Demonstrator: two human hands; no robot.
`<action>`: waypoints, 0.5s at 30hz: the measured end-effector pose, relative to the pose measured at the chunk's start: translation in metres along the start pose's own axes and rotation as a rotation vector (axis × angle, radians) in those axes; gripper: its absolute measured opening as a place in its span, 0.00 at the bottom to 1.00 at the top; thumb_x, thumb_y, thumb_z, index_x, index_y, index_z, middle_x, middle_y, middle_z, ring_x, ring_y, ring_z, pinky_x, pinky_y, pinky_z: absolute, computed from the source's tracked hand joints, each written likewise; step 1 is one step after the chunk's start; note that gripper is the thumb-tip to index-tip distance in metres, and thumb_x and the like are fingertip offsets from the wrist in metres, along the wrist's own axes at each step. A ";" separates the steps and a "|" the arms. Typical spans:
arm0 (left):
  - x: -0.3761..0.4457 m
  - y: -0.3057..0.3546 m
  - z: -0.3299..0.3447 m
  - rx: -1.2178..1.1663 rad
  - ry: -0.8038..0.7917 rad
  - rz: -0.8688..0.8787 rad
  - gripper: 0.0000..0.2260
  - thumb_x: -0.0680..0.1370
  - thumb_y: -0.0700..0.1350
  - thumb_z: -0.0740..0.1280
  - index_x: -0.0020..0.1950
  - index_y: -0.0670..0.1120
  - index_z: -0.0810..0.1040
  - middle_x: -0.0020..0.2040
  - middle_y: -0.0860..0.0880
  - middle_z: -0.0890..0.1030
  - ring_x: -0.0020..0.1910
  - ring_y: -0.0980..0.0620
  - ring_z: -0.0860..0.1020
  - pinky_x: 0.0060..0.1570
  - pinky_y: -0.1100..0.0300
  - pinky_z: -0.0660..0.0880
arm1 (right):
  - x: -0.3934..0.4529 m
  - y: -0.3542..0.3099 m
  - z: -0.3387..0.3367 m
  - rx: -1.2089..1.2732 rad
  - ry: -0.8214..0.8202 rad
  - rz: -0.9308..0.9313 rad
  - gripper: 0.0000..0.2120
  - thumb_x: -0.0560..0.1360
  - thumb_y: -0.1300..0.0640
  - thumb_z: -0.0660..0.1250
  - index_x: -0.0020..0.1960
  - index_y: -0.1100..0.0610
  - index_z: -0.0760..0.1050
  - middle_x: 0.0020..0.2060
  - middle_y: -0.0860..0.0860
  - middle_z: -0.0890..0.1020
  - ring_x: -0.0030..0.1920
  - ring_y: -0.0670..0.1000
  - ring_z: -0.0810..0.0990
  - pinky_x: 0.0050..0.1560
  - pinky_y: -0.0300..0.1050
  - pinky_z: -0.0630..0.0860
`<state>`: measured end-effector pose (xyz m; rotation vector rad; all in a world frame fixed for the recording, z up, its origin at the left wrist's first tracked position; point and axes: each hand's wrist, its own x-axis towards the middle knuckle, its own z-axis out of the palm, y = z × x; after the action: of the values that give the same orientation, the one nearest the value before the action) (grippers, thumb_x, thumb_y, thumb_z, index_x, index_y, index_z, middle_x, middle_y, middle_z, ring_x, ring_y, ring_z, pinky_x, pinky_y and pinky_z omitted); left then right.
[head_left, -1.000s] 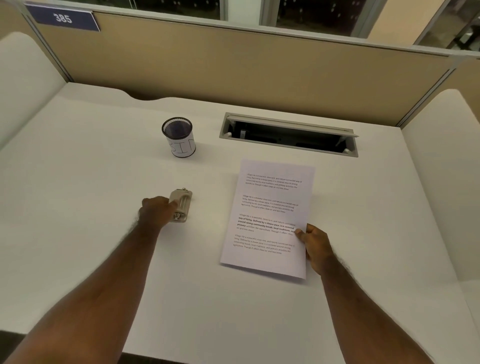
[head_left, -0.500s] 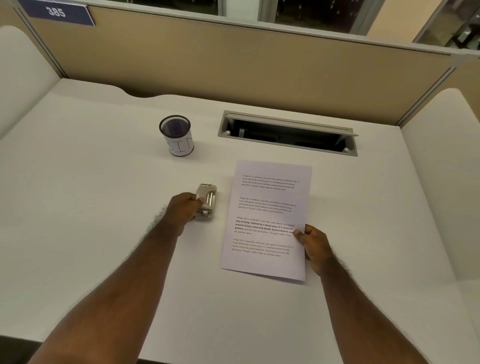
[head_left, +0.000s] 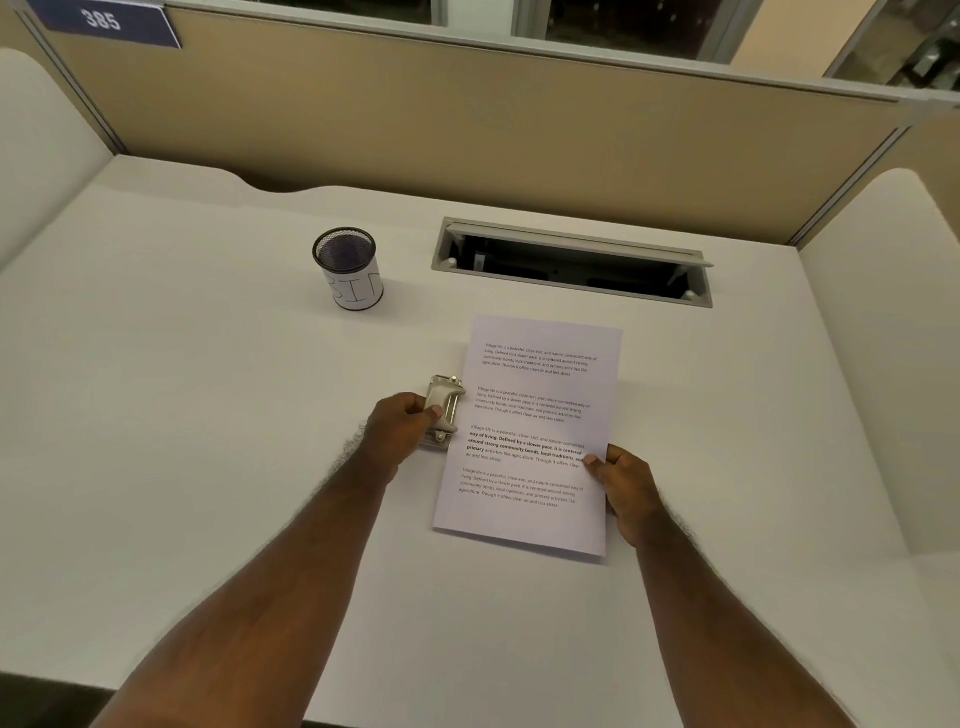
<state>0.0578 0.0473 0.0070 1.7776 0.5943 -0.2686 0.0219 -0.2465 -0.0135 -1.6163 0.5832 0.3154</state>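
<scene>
A white sheet of paper (head_left: 535, 415) with several printed paragraphs lies flat on the white desk (head_left: 182, 415), slightly turned. My right hand (head_left: 626, 486) pinches its right edge, thumb on top of the sheet. My left hand (head_left: 402, 428) grips a small beige metal hole punch (head_left: 445, 402), which stands on the desk right against the paper's left edge. Fingers cover the punch's near side, so I cannot tell whether the paper's edge is inside its slot.
A black mesh cup (head_left: 349, 267) with a handwritten paper label stands behind and to the left. An open cable hatch (head_left: 571, 260) is set into the desk behind the paper. Tan partition walls (head_left: 467, 119) close off the back and sides.
My left hand has slid the hole punch rightward across the desk until it meets the paper's left edge. The right hand has kept its pinch on the sheet's right edge.
</scene>
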 end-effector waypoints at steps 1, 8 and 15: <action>-0.001 0.001 0.002 -0.007 -0.003 0.001 0.08 0.73 0.44 0.72 0.35 0.47 0.78 0.37 0.46 0.79 0.39 0.48 0.75 0.45 0.50 0.76 | 0.000 0.000 0.000 -0.003 0.002 0.000 0.08 0.78 0.64 0.64 0.46 0.53 0.80 0.44 0.54 0.84 0.40 0.53 0.81 0.41 0.45 0.77; -0.008 0.006 0.015 -0.048 -0.037 -0.026 0.08 0.74 0.42 0.72 0.35 0.47 0.79 0.38 0.45 0.81 0.40 0.48 0.78 0.52 0.41 0.80 | 0.004 0.004 -0.001 -0.009 -0.002 0.004 0.07 0.78 0.63 0.65 0.53 0.57 0.80 0.48 0.56 0.84 0.44 0.56 0.82 0.45 0.49 0.79; -0.003 0.008 0.022 0.032 -0.011 -0.061 0.10 0.67 0.49 0.75 0.43 0.50 0.77 0.49 0.44 0.83 0.48 0.43 0.83 0.50 0.41 0.81 | 0.005 0.004 -0.001 -0.009 -0.020 -0.005 0.08 0.78 0.64 0.64 0.54 0.58 0.80 0.49 0.57 0.84 0.45 0.56 0.82 0.51 0.54 0.79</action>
<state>0.0624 0.0246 0.0084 1.7898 0.6397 -0.3314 0.0234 -0.2485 -0.0194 -1.6215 0.5630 0.3312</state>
